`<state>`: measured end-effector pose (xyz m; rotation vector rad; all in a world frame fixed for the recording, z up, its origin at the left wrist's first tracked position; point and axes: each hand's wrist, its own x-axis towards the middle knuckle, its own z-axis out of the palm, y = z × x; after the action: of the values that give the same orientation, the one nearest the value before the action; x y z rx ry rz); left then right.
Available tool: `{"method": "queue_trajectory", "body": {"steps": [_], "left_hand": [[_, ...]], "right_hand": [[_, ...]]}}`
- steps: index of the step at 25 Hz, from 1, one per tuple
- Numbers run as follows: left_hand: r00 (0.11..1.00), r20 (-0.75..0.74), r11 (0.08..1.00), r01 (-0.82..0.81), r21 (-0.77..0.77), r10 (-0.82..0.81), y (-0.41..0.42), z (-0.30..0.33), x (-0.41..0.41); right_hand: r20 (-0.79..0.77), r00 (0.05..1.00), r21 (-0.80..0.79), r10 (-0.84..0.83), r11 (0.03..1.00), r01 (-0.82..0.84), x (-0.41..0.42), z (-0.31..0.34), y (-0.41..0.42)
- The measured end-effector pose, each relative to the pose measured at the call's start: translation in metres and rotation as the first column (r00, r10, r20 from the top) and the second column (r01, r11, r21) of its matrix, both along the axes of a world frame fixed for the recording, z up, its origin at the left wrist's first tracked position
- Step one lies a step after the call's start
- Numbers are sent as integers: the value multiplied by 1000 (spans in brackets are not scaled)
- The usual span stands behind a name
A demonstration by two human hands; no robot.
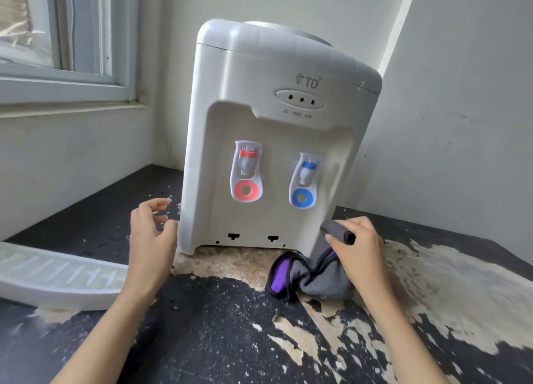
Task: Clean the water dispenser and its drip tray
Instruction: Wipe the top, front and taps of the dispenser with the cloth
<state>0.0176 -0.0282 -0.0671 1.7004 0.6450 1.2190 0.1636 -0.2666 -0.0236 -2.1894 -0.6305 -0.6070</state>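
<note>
One white water dispenser (pixel 277 141) stands upright on the peeling black table (pixel 219 331), red tap (pixel 246 170) and blue tap (pixel 305 180) on its front. Right hand (pixel 360 251) pinches a grey-purple cloth (pixel 311 271) against its lower right corner. Left hand (pixel 150 233), fingers loosely curled, hovers beside its lower left edge, holding nothing. Drip tray (pixel 54 277) lies detached, far left.

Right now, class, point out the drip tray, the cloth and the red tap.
drip tray (pixel 57 274): head view, on its slotted grille.
cloth (pixel 320 280): head view, on its grey fold beneath the right hand.
red tap (pixel 246 171): head view, on its lever.
</note>
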Motion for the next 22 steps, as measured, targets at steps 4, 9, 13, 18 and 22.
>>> {"method": "queue_trajectory", "body": {"steps": [4,9,13,18,22], "left_hand": [[995,-51,996,84,25,-82,-2,-1,1],[989,-49,990,142,21,-141,-5,1,0],[981,-53,982,189,0,-189,-7,1,1],[972,-9,972,234,-36,-234,-6,2,-2],[969,2,968,246,-55,-246,-3,0,-1]], "right_hand": [[-352,906,434,235,898,-64,-29,-13,34],[-56,998,710,30,704,19,-34,-27,93],[-88,980,906,-177,396,153,-10,-13,123],[47,967,812,-250,573,109,0,-26,141],[131,969,189,-210,965,184,-12,-58,130]]}}
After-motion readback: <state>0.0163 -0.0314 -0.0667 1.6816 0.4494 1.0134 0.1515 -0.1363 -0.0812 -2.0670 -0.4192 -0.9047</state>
